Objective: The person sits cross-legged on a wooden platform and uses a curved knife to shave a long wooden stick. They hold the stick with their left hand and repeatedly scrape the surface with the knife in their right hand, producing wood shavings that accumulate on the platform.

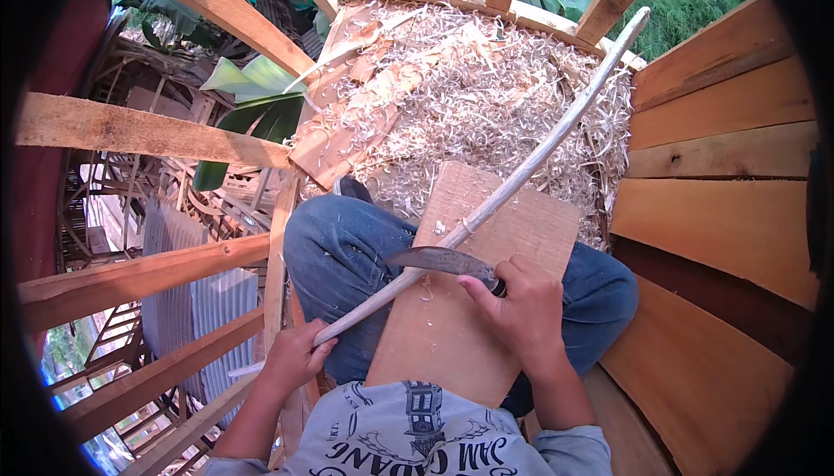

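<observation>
A long, pale, peeled stick [521, 172] runs slantwise from lower left to upper right across a wooden board [469, 328] on my lap. My left hand [295, 354] is closed round the stick near its lower end. In my right hand [523, 302] is a knife [445, 261] with a broad, curved, dark blade, gripped by its handle. The blade lies across the stick, its tip pointing left. A small curl of wood stands on the stick just beyond the blade, and a few shavings [426, 283] rest on the board.
Wood shavings [486, 94] cover the floor ahead of my crossed legs. Wooden rails [156, 133] stand on the left and at the far side, with corrugated sheets [217, 311] below. A plank wall [721, 224] rises on the right. Large green leaves [256, 98] show beyond the rails.
</observation>
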Available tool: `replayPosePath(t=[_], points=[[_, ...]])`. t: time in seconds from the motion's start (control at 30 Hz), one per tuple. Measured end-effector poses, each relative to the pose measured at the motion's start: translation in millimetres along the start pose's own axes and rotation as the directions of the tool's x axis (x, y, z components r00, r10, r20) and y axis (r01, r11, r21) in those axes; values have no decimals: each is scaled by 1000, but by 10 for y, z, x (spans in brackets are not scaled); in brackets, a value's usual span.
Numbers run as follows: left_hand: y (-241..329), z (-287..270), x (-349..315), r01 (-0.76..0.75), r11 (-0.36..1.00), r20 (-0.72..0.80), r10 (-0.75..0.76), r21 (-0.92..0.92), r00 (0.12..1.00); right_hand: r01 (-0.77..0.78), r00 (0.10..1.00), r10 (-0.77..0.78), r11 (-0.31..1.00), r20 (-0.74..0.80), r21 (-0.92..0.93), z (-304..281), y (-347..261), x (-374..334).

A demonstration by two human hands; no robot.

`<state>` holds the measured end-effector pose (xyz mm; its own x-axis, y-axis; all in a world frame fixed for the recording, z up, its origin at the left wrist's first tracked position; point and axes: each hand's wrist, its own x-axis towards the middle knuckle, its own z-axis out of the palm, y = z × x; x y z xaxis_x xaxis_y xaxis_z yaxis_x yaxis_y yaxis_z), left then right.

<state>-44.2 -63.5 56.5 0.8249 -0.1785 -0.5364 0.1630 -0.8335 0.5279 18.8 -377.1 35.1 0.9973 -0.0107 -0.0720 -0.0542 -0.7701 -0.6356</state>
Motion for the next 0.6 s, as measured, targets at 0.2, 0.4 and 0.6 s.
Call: replayPosePath(t=[0.2, 0.4, 0.6], points=[[-68, 154, 11, -82, 988, -147, 101, 128, 984, -224, 964, 209, 972, -161, -76, -127, 147, 213], [-204, 191, 40, -130, 981, -142, 151, 147, 978, -322, 936, 309, 945, -168, -53, -426, 354, 238], [-139, 207, 28, -111, 979, -167, 140, 173, 976, -6, 987, 20, 996, 159, -89, 64, -93, -111]])
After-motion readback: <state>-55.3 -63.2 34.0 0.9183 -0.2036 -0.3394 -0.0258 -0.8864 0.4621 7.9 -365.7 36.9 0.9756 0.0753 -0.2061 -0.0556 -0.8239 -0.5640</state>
